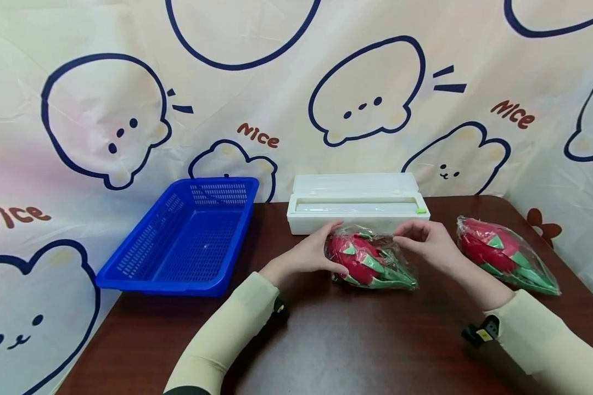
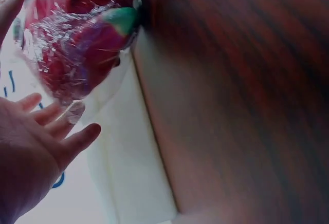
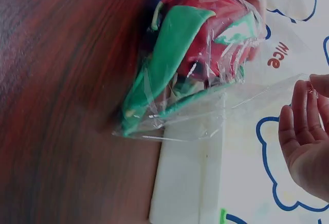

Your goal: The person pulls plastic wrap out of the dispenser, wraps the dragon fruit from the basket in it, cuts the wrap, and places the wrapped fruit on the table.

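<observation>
A red and green dragon fruit in clear plastic wrap lies on the table in front of a white cling film dispenser. My left hand rests around the fruit's left end, thumb on the near side and fingers on the far side. Its loosely straight fingers show in the left wrist view. Just right of the fruit, my right hand pinches an edge of the wrap between thumb and fingertips. In the right wrist view, that film stretches from the fruit to the fingers.
A second wrapped dragon fruit lies to the right, beyond my right hand. At the left stands a blue perforated basket. The dispenser's lid is raised, and a green cutter sits at its right end. A patterned cloth hangs behind.
</observation>
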### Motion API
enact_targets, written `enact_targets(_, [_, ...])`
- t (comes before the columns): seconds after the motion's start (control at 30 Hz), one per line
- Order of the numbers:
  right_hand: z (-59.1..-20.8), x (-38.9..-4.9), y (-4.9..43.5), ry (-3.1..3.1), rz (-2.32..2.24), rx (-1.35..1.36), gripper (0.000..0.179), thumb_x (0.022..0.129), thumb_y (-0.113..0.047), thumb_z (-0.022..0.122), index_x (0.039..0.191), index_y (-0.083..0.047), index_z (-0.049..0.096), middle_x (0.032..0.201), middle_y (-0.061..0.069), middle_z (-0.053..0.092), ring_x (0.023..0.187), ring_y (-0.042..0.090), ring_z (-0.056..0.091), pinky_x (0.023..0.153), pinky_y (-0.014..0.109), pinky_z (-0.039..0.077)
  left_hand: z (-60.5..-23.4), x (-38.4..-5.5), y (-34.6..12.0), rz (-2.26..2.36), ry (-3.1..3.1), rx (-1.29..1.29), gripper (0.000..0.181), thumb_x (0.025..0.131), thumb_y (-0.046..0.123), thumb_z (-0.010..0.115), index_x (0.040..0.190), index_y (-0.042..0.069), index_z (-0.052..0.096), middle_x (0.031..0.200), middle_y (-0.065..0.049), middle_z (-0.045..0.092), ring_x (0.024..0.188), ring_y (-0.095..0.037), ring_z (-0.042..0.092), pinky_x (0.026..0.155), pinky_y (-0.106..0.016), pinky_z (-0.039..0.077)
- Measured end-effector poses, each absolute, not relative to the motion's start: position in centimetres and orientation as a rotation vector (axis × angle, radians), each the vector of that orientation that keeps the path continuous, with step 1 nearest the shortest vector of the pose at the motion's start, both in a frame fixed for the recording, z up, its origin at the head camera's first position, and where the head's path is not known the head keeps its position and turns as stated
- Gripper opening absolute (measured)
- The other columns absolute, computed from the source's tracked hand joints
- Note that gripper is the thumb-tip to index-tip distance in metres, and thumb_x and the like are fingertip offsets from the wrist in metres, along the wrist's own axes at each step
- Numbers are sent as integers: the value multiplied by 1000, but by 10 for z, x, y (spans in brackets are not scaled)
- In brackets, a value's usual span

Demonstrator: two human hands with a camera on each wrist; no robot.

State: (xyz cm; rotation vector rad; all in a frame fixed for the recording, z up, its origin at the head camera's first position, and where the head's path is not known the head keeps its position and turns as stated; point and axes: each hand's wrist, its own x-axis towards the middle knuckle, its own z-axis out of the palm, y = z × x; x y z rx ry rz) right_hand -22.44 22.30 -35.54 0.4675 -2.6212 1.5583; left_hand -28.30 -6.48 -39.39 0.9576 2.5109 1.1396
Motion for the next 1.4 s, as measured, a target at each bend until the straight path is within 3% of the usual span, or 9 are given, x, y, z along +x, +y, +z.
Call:
enact_targets(0.3, [-353, -224, 227, -2532, 1555, 553, 17, 90, -8, 69, 103, 2, 66, 97, 17, 68, 80, 19, 65, 72, 25, 55, -400, -288, -58, 1167, 2506, 828, 106, 71, 42, 86, 151, 16, 22, 141, -11, 47, 124, -20, 48, 103, -42, 40])
enact_targets(0.6, [-362, -226, 222, -2561, 1577, 635, 17, 89, -6, 71, 103, 2, 65, 94, 14, 68, 82, 30, 63, 70, 24, 54, -397, -293, -53, 1150, 2613, 694, 96, 72, 52, 81, 144, 17, 29, 131, -6, 58, 115, -20, 55, 98, -42, 44])
enact_targets(0.87, [-378, -231, 223, -2616, 1589, 639, 19, 89, -7, 71, 104, 2, 64, 96, 13, 67, 83, 18, 63, 72, 26, 53, -397, -294, -47, 1102, 2710, 544, 94, 71, 61, 78, 141, 17, 34, 127, -9, 60, 111, -23, 58, 92, -42, 47])
enact_targets(1.2, [-394, -232, 214, -2714, 1339, 765, 9, 87, -14, 74, 95, -15, 70, 89, -6, 70, 84, 14, 64, 75, 34, 54, -396, -293, -43, 1103, 2749, 479, 92, 71, 63, 76, 138, 15, 37, 124, -9, 61, 107, -24, 59, 90, -42, 49])
enact_targets(1.4, [-386, -232, 215, -2664, 1374, 603, 12, 92, -14, 68, 100, -5, 71, 89, 4, 72, 81, 20, 65, 71, 28, 53, -398, -294, -45, 1095, 2745, 437, 91, 72, 64, 75, 139, 16, 38, 121, -8, 61, 102, -22, 58, 87, -40, 49])
